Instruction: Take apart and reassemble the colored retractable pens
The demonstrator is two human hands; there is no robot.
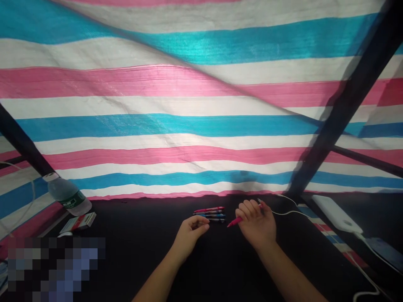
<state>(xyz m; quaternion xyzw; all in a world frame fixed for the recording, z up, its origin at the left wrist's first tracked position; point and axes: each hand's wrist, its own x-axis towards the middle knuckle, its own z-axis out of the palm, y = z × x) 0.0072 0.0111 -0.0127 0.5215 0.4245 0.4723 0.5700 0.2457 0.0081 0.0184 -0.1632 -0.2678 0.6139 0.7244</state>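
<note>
My right hand (pixel 258 224) is closed around a bright pink pen (pixel 234 222), whose end sticks out to the left below the curled fingers. A thin pale tip (pixel 260 201) shows between thumb and forefinger; whether it belongs to the same pen I cannot tell. My left hand (pixel 191 235) rests at the left end of a small row of pens (pixel 210 209), its thumb and forefinger a little apart with nothing visible between them. Red, blue and dark pens lie side by side there on the black tabletop (pixel 220 268), partly covered by the left fingertips.
At the left stand a clear bottle (pixel 67 195) with a green label and a small box (pixel 78 222). A white power bank (pixel 336 214) with a white cable (pixel 371 277) lies at the right. Striped sheeting (pixel 176 126) hangs behind, between dark poles (pixel 340 105).
</note>
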